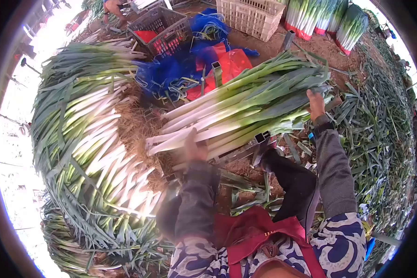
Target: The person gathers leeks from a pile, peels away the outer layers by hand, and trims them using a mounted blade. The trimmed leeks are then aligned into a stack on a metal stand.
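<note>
A bundle of long leeks (236, 109) lies across a metal frame in front of me, white ends to the left and green leaves to the right. My left hand (195, 147) is at the white ends on the near side, blurred by motion, so its fingers are unclear. My right hand (316, 103) touches the leafy end, its fingers partly among the leaves; whether they close on them is hidden. Left of the frame lies a big pile of leeks (102, 134) with dry roots facing the frame.
Beyond the frame are a dark crate (164, 34), blue netting (160, 76), red sheeting (227, 62) and a beige crate (250, 18). Wrapped leek bundles (352, 28) stand at the back right. Cut leaves (380, 139) cover the right side. A person's arm (113, 8) shows at the top left.
</note>
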Demonstrator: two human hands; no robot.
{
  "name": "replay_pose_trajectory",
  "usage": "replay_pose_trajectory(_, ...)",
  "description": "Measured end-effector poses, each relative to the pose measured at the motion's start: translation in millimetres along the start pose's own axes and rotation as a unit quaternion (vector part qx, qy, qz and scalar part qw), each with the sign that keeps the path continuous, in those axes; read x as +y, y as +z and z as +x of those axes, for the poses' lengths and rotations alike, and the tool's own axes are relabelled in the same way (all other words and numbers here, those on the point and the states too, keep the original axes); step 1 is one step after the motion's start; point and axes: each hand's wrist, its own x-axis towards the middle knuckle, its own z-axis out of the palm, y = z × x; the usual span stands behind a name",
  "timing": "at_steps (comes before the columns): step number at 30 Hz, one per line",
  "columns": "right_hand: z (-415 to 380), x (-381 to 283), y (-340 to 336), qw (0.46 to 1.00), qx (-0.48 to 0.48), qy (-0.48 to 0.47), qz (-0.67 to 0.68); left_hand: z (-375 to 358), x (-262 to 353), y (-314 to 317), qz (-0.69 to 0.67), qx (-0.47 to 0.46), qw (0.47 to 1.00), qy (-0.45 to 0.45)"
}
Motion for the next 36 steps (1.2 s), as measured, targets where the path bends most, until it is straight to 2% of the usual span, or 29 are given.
replay_pose_trajectory(1, 9, 18, 1, 0.985, 0.094, -0.107, -0.093, -5, 1, 0, 0.004, -0.002, 1.000, -0.010)
replay_pose_trajectory(2, 12, 24, 1, 0.942, 0.184, -0.213, -0.183, -10, 2, 2, 0.007, -0.004, 1.000, -0.019)
replay_pose_trajectory(3, 16, 0, 40, 0.917, 0.164, -0.330, -0.153, 25, 21, 20, 0.023, -0.037, 0.999, 0.010)
replay_pose_trajectory(5, -52, -38, 50, 0.833, 0.088, -0.518, -0.172, 11, 20, 29, 0.039, -0.023, 0.999, 0.017)
replay_pose_trajectory(6, -76, -41, 59, 0.809, -0.026, -0.547, -0.213, 7, 21, 26, 0.050, 0.004, 0.999, 0.015)
replay_pose_trajectory(7, -93, -42, 69, 0.773, -0.137, -0.568, -0.247, 4, 22, 23, 0.061, 0.029, 0.998, 0.015)
replay_pose_trajectory(10, -116, -38, 104, 0.677, -0.270, -0.616, -0.297, 2, 20, 25, 0.068, 0.062, 0.996, 0.012)
replay_pose_trajectory(13, -117, -53, 118, 0.645, -0.267, -0.617, -0.363, -11, 13, 28, 0.039, 0.053, 0.997, 0.029)
replay_pose_trajectory(14, -112, -55, 115, 0.618, -0.300, -0.620, -0.378, -18, 7, 28, 0.027, 0.045, 0.998, 0.034)
replay_pose_trajectory(16, -99, -59, 107, 0.587, -0.326, -0.631, -0.389, -17, -16, 15, 0.007, 0.032, 0.999, -0.015)
replay_pose_trajectory(19, -85, -44, 99, 0.616, -0.345, -0.570, -0.420, -13, -32, 18, -0.039, 0.053, 0.998, -0.018)
replay_pose_trajectory(22, -80, -43, 95, 0.603, -0.344, -0.576, -0.431, -9, -30, 17, -0.042, 0.096, 0.992, -0.064)
replay_pose_trajectory(25, -79, -35, 98, 0.597, -0.320, -0.588, -0.443, -21, -22, 24, 0.062, 0.088, 0.988, -0.109)
replay_pose_trajectory(26, -76, -35, 95, 0.592, -0.312, -0.597, -0.443, -27, -21, 23, 0.149, 0.094, 0.983, -0.059)
replay_pose_trajectory(28, -74, -38, 92, 0.586, -0.294, -0.614, -0.439, -40, -21, 16, 0.321, 0.100, 0.941, 0.044)
replay_pose_trajectory(29, -74, -40, 91, 0.590, -0.303, -0.601, -0.446, -42, -21, 6, 0.401, 0.100, 0.902, 0.126)
replay_pose_trajectory(31, -74, -46, 83, 0.597, -0.317, -0.572, -0.464, -46, -14, -10, 0.541, 0.088, 0.787, 0.282)
replay_pose_trajectory(33, -73, -40, 83, 0.586, -0.299, -0.603, -0.452, -59, 7, 2, 0.650, 0.067, 0.650, 0.388)
replay_pose_trajectory(35, -71, -30, 90, 0.609, -0.282, -0.597, -0.440, -63, 27, 23, 0.681, 0.051, 0.537, 0.494)
replay_pose_trajectory(36, -72, -27, 92, 0.612, -0.274, -0.606, -0.427, -65, 37, 38, 0.719, 0.047, 0.492, 0.490)
